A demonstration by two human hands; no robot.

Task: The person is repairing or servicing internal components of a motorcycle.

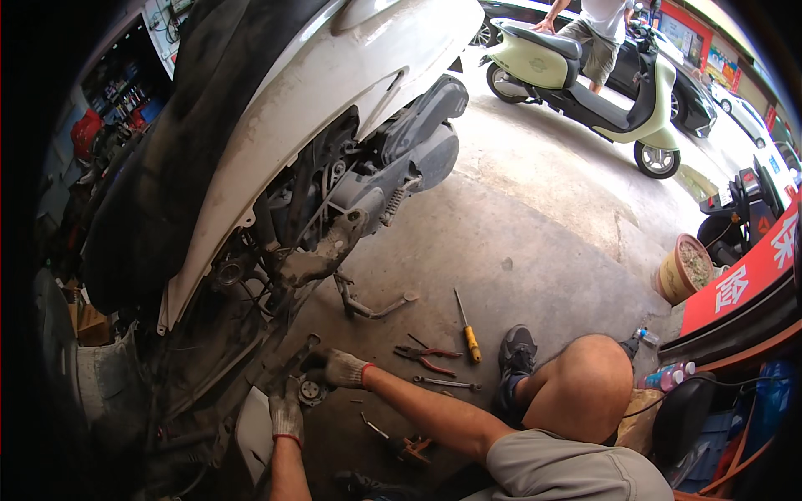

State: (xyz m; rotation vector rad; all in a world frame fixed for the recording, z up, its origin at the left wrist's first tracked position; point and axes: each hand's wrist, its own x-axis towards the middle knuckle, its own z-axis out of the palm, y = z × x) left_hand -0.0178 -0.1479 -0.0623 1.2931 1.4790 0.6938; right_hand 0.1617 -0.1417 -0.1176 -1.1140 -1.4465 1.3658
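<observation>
I am crouched beside a raised white scooter (334, 92) whose dirty underside and engine (334, 217) are exposed. Both my hands wear grey knit gloves with red cuffs. My right hand (338, 367) is closed around a dark flat bar (294, 361) that slants up toward the frame. My left hand (286, 411) reaches up just below it, fingers against the underside, beside a small round metal part (313, 391). Whether the left hand grips anything is hidden. A white panel (251, 430) lies left of that hand.
On the concrete floor lie a yellow-handled screwdriver (468, 330), red-handled pliers (430, 359), a wrench (447, 384) and an orange tool (409, 448). The scooter's stand (368, 307) hangs down. A pale green scooter (585, 83) with a person (597, 29) beside it stands behind. A pot (685, 269) sits at the right.
</observation>
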